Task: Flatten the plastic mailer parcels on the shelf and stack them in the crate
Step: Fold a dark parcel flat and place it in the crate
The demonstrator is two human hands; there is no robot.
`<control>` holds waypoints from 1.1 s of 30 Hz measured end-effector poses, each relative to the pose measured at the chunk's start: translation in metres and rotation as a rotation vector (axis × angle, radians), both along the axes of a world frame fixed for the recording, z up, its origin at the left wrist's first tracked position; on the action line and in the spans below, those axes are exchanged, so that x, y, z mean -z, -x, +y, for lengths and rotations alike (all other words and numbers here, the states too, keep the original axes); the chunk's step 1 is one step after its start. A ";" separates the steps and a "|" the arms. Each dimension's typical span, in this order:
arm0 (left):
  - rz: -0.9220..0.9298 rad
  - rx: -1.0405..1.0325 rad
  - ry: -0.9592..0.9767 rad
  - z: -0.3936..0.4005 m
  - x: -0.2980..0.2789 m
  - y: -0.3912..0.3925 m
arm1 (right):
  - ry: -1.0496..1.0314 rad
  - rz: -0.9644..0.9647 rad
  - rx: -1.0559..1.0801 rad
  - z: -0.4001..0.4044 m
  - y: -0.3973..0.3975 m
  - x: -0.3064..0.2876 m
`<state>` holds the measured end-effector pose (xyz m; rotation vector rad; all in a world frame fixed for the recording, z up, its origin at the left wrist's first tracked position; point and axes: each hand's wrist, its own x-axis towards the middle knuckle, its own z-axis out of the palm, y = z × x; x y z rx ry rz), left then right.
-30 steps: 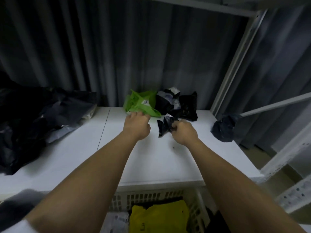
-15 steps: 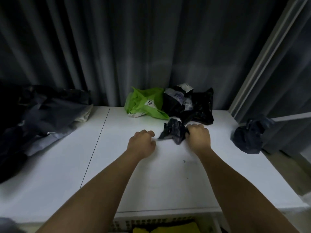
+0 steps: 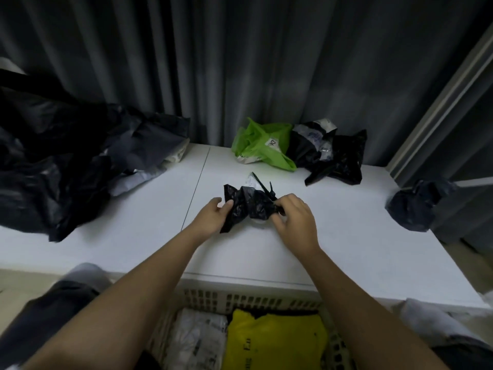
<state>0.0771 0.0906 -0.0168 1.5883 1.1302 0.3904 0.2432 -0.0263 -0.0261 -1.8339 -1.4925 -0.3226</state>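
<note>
The crumpled black mailer [image 3: 249, 205] now sits near the middle of the white shelf [image 3: 333, 252], pulled forward from the pile at the back, where it lay a second ago. The left hand [image 3: 212, 216], which was a bare fist half a second ago, now pinches the mailer's left edge; the right hand [image 3: 292, 218] pinches its right end. Likely they are about to spread it flat.

Count: one green mailer [image 3: 262, 148] and one black mailer with a label [image 3: 328, 153] at the back, one dark bundle [image 3: 416, 206] at right, a dark heap [image 3: 66, 161] at left I cannot count. In the crate [image 3: 253, 300]: one yellow parcel [image 3: 274, 340], one white parcel [image 3: 197, 340].
</note>
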 end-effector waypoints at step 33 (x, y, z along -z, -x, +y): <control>-0.157 -0.423 -0.093 0.023 0.043 0.017 | 0.112 0.923 0.225 0.030 0.012 0.034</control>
